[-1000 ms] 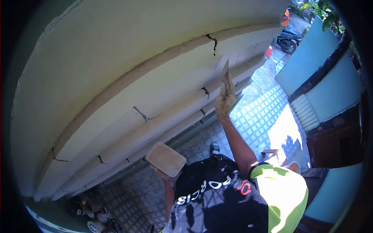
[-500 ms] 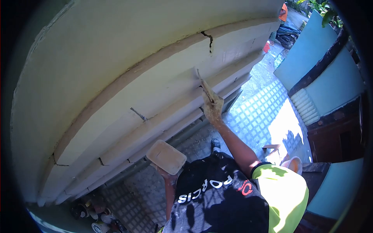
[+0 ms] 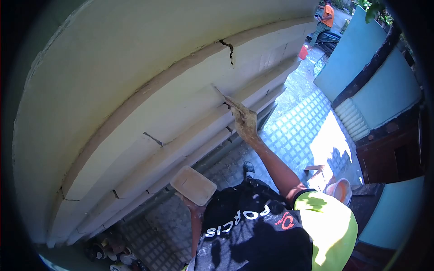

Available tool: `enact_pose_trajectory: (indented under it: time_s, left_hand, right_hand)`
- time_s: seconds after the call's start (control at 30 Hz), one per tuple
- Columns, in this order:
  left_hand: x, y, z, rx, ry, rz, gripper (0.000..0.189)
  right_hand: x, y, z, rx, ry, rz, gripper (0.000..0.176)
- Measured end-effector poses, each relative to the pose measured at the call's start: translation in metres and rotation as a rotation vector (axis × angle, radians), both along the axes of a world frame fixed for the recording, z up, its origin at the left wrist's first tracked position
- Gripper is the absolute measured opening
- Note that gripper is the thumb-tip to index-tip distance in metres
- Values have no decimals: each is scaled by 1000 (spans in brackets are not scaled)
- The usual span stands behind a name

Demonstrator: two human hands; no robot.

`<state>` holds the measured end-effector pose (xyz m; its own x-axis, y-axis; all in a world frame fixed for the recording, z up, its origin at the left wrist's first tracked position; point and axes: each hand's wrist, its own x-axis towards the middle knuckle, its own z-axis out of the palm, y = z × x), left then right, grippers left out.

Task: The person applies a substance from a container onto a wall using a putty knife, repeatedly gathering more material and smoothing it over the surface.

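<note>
My right hand (image 3: pixel 245 121) is closed around a thin putty knife (image 3: pixel 221 95), its blade tip against the pale band of the stepped moulding (image 3: pixel 181 106). Held low in front of my body is a shallow rectangular tub (image 3: pixel 201 176), tan inside, with a thin dark line across it. My left hand (image 3: pixel 191 205) grips it from beneath, most of the fingers hidden. Dark cracks mark the moulding: a jagged crack (image 3: pixel 231 52) above the knife, and a slanting gap (image 3: pixel 153 138) to its lower left.
A bucket (image 3: pixel 339 191) stands at the right near a small wooden stool (image 3: pixel 319 174). Below the moulding lies a patterned tile floor (image 3: pixel 296 124). Jumbled items (image 3: pixel 108 253) sit at lower left. A person in an orange shirt (image 3: pixel 328 16) is by a motorcycle (image 3: pixel 326 41) farther off.
The putty knife has moved slightly left along the moulding and tilted more toward the left. The view has shifted a little, bringing more of the distant person into sight. The tub stays in my left hand.
</note>
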<state>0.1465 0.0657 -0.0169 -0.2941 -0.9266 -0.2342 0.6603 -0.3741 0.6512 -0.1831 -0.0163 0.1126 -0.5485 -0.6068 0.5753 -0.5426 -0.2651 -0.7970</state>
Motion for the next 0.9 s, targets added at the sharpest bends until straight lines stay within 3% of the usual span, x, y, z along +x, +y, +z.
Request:
enact_pose_trajectory:
  time_s: [0.07,0.17,0.2,0.27,0.33,0.4,0.47,0.53,0.63,0.73,0.83,0.9]
  left_hand:
    - [1,-2,-1,-30,-26,0,87]
    - [13,4,-12,-148,-136,12,87]
    - [13,5,-12,-97,-94,51,83]
    - [13,4,-10,-2,-13,127,74]
    - [10,4,0,-28,-24,135,73]
    - [8,1,1,-148,-112,133,73]
    - [6,1,-7,-352,-273,121,73]
    - [1,0,-7,-189,-173,89,81]
    - [-4,-4,0,-91,-71,68,85]
    - [3,-4,-11,-51,-52,80,86]
    - [4,1,-11,30,-47,98,87]
    - [3,1,-9,48,-16,94,87]
  right_hand:
    - [-31,0,-7,-53,-35,-71,33]
    - [-125,-19,-17,-105,-146,-466,33]
    - [-138,-24,-8,-106,-228,-457,37]
    - [-135,-41,2,-210,-117,-353,40]
    - [-113,-57,-2,-280,-61,-246,44]
    - [-61,-52,-3,-247,-227,-142,41]
    - [-4,-23,17,97,-285,-103,38]
    - [20,-11,4,-95,-31,69,35]
    - [-2,-5,-3,-72,24,-34,31]
    - [-58,-27,16,-186,-183,-355,32]
    - [-105,-59,25,-274,57,-444,35]
    - [-82,-69,27,-276,64,-431,36]
